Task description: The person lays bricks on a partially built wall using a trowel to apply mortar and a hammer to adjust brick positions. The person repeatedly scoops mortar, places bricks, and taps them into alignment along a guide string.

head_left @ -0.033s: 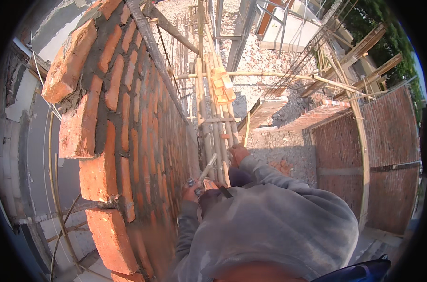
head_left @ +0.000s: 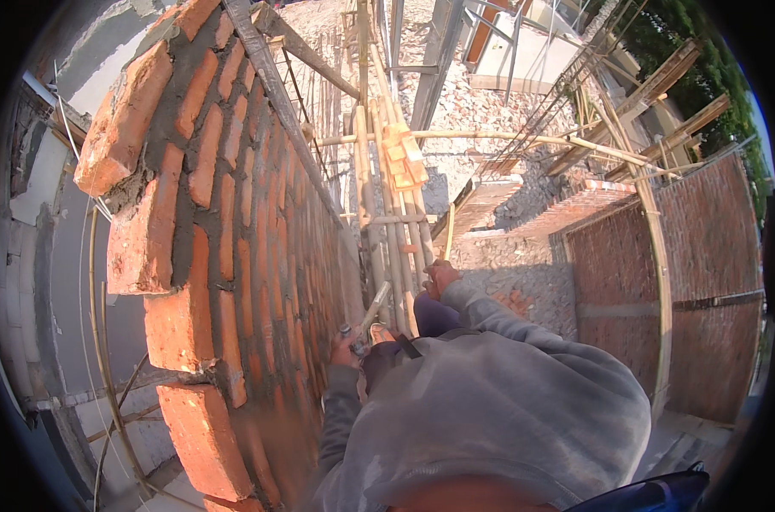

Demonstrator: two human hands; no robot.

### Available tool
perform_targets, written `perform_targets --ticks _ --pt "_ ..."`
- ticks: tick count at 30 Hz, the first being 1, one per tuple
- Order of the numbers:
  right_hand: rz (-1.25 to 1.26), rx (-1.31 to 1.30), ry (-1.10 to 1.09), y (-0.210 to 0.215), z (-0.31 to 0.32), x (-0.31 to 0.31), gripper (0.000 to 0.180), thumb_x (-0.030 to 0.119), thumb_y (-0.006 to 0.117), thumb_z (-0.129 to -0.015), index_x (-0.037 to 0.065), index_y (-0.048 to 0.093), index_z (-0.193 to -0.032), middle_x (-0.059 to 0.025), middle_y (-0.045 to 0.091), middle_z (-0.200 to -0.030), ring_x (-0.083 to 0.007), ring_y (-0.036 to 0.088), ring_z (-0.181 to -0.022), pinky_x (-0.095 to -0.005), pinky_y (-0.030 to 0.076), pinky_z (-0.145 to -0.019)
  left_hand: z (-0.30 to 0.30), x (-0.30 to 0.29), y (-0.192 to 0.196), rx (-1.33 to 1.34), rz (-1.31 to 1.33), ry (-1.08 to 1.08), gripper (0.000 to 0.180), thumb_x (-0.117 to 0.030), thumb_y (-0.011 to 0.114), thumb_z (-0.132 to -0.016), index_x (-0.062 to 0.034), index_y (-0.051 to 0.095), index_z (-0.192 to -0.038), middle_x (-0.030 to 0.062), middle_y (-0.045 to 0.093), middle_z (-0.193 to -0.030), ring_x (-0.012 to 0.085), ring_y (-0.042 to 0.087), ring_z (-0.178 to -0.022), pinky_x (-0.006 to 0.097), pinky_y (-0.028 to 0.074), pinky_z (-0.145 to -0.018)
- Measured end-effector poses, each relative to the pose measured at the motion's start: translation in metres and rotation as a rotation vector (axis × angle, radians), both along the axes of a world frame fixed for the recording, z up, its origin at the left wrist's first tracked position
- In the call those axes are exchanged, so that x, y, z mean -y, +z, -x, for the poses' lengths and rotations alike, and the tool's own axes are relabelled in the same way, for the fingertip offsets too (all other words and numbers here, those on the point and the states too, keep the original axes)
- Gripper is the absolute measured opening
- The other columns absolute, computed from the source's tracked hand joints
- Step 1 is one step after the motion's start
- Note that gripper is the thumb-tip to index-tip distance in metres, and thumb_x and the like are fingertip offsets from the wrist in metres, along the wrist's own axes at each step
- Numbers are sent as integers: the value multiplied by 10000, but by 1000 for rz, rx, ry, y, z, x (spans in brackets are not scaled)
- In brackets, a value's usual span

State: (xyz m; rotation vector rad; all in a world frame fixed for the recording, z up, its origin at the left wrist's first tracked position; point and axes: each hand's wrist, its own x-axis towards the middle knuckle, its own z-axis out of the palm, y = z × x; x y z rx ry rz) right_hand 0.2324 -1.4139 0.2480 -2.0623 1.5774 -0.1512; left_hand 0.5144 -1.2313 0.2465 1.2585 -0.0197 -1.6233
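Note:
My left hand (head_left: 343, 348) is low beside the brick wall (head_left: 259, 247), its fingers curled around something with a small grey rounded end (head_left: 345, 329); the rest of that thing is hidden. Just to its right a short pale pole (head_left: 376, 300) slants up from near my lap. Farther forward and to the right, my right hand (head_left: 441, 277) is closed at the lower end of a thin upright bamboo pole (head_left: 450, 232). Grey mortar shows between the wall's orange bricks, and the nearest brick ends (head_left: 178, 328) stick out in steps.
Bamboo poles (head_left: 379, 247) form a narrow scaffold walkway ahead, with a stack of orange bricks (head_left: 403, 158) on it. A horizontal bamboo rail (head_left: 507, 134) crosses beyond. Rubble (head_left: 507, 282) covers the ground below. Another brick wall (head_left: 614, 264) stands at the right.
My right hand has shifted slightly to the right, against the upright bamboo pole. My left hand stays in nearly the same place, and the near bricks sit a little lower in the view.

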Motion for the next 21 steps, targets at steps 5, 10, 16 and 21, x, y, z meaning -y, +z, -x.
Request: perform_targets --ticks 5,10,16,21 --pt "-404 -271 -186 -51 92 38 416 314 752 -806 124 755 -1177 -252 696 -1262 -404 681 -1164 -454 553 -1005 -15 25 -25 -45 -183 -69 254 -324 671 -957 -77 681 -1014 -1 584 -702 178 621 -628 357 493 -511" --pt "-568 -395 -434 -165 151 36 523 389 741 -824 45 718 -1218 -243 689 -1297 -408 652 -1235 -444 526 -1062 -27 42 -80 287 -110 -286 233 -305 680 -937 -72 697 -930 15 610 -699 193 634 -617 360 493 -532" --pt "-520 -340 -424 -260 157 128 550 368 740 -832 5 692 -1242 -262 682 -1298 -437 635 -1254 -465 500 -1088 -20 93 -131 703 53 -360 262 -247 751 -907 -67 720 -1095 39 645 -729 165 652 -615 356 497 -485" --pt "-589 -210 -470 -200 112 307 581 411 709 -895 59 651 -1354 -230 677 -1317 -378 640 -1244 -458 517 -1051 -2 207 -125 445 -363 -166 305 -287 763 -909 -57 735 -1108 42 651 -723 200 677 -612 387 546 -507"
